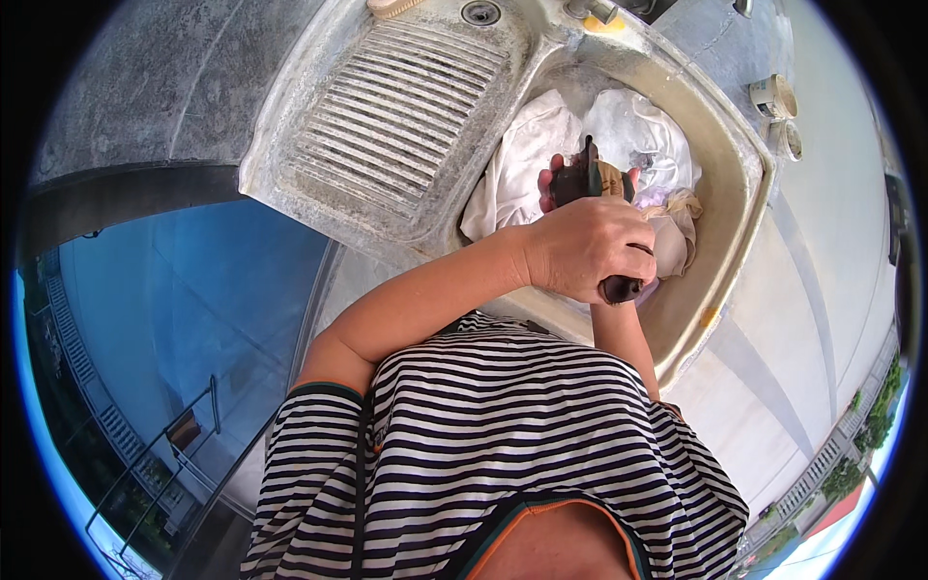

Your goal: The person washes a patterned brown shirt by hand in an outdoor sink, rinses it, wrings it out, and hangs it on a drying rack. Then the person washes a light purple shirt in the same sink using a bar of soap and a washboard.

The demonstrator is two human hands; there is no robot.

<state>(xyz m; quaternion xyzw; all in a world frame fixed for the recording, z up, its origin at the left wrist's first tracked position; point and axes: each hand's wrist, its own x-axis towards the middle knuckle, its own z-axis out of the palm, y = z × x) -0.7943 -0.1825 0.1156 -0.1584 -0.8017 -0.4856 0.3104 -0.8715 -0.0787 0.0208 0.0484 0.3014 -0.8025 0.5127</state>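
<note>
Over the basin, my left hand [599, 246] is closed round a dark, bunched cloth [578, 179], whose lower end [621, 287] pokes out below the fist. A tan patch [609, 181] shows beside the dark fabric; whether it belongs to the same piece I cannot tell. My right hand [547, 188] is mostly hidden behind the left, with fingertips curled round the upper part of the cloth. Beneath both hands, wet white laundry [527, 145] lies in the basin, with a clear watery area [633, 130] and a beige piece [682, 227] at its right.
The worn sink [739, 145] has a ribbed washboard [396, 106] on its left and a drain [480, 13] at the top. A tap [601, 10] stands at the far rim. A brush [391, 8] lies at the top edge. Two small tubs [773, 97] stand beyond the right rim.
</note>
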